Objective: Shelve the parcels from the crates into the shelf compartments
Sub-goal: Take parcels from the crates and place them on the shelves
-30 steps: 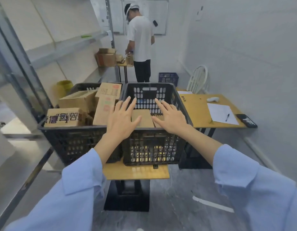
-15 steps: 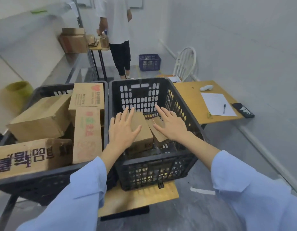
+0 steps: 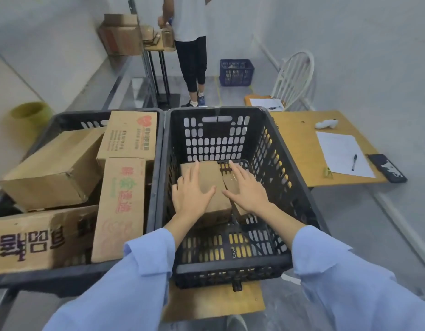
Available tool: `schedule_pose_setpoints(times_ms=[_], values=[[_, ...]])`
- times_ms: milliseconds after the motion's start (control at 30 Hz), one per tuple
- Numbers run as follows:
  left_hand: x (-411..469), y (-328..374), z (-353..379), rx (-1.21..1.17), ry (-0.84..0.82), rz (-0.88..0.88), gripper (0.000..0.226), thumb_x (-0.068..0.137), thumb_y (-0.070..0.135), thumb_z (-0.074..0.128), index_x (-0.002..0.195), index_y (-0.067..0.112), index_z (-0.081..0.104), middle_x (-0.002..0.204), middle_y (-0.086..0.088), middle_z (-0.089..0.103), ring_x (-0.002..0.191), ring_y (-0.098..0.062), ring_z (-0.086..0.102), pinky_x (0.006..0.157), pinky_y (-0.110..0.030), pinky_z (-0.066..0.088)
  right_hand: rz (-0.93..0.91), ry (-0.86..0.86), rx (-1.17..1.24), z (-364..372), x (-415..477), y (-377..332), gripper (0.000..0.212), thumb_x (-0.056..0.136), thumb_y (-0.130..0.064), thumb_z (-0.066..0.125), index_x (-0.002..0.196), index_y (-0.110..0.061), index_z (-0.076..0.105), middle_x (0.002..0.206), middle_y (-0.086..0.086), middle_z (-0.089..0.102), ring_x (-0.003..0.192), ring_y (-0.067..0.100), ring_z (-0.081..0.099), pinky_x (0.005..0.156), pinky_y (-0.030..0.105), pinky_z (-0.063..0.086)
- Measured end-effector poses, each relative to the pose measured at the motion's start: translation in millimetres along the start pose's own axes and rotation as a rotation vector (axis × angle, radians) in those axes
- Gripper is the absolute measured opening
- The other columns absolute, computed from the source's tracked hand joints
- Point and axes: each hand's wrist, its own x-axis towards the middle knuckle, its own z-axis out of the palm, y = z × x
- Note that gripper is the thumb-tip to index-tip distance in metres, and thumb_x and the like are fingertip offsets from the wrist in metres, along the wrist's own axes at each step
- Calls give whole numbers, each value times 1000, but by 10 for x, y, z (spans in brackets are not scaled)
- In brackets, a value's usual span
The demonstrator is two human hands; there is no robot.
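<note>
Two black plastic crates stand side by side on a small wooden table. The right crate holds a plain brown parcel and a smaller flat parcel beside it. My left hand lies flat on the plain parcel with its fingers spread. My right hand rests with straight fingers on the smaller parcel. The left crate is packed with several printed cardboard boxes.
A wooden desk with paper, a pen and a phone stands right of the crates. Behind it are a white chair and a blue crate. A person stands at a small table at the back. The metal shelf runs along the left.
Both hands have dropped from above the crate's rim down into the right crate and now lie on the parcels. The view has tilted downward and moved closer.
</note>
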Motion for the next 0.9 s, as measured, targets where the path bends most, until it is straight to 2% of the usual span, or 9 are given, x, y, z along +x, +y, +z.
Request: schedule_pose_setpoints(times_ms=[200, 300, 400, 567, 667, 800, 900], values=[[28, -149, 292, 51, -107, -118, 92, 85, 64, 55, 156, 25, 12, 159, -3, 28, 139, -26, 34, 112, -41, 28, -41, -147, 207, 267, 111, 76, 105, 82, -66, 63, 156, -37, -7, 164, -1, 15, 149, 25, 21, 115, 54, 30], [20, -237, 359, 66, -165, -100, 94, 82, 63, 60, 155, 24, 16, 158, -3, 29, 138, -25, 35, 110, -39, 28, -85, -222, 170, 359, 98, 72, 108, 82, -61, 67, 155, -37, -8, 163, -1, 17, 146, 24, 26, 113, 48, 33], [23, -264, 393, 8, -184, -110, 98, 77, 59, 69, 154, 25, 18, 158, -1, 27, 137, -25, 36, 108, -39, 33, -95, -279, 151, 493, 113, 124, 111, 80, -62, 68, 155, -37, -9, 164, -4, 12, 146, 24, 26, 112, 48, 31], [16, -318, 444, -126, -250, -176, 110, 69, 52, 78, 154, 26, 13, 158, -4, 19, 142, -25, 28, 109, -47, 38, -75, -320, 204, 665, 166, 200, 118, 76, -56, 76, 153, -41, -13, 165, 0, 3, 149, 27, 16, 117, 54, 27], [18, -360, 464, -240, -282, -249, 120, 58, 53, 81, 153, 30, 10, 156, -4, 22, 141, -24, 30, 107, -51, 40, -55, -315, 240, 742, 222, 198, 124, 73, -54, 79, 149, -46, -19, 164, 7, 6, 148, 31, 19, 116, 55, 28], [15, -397, 523, -272, -324, -259, 125, 62, 36, 87, 155, 23, 5, 156, -7, 21, 140, -24, 32, 111, -43, 36, -38, -335, 261, 847, 257, 198, 125, 74, -45, 81, 150, -45, -19, 165, 12, 0, 150, 32, 16, 118, 51, 22], [32, -431, 569, -318, -331, -254, 129, 59, 35, 90, 156, 20, 7, 156, -7, 24, 141, -23, 32, 114, -39, 32, -29, -337, 296, 905, 298, 225, 127, 73, -43, 82, 149, -45, -20, 165, 13, 0, 149, 34, 17, 119, 51, 23]])
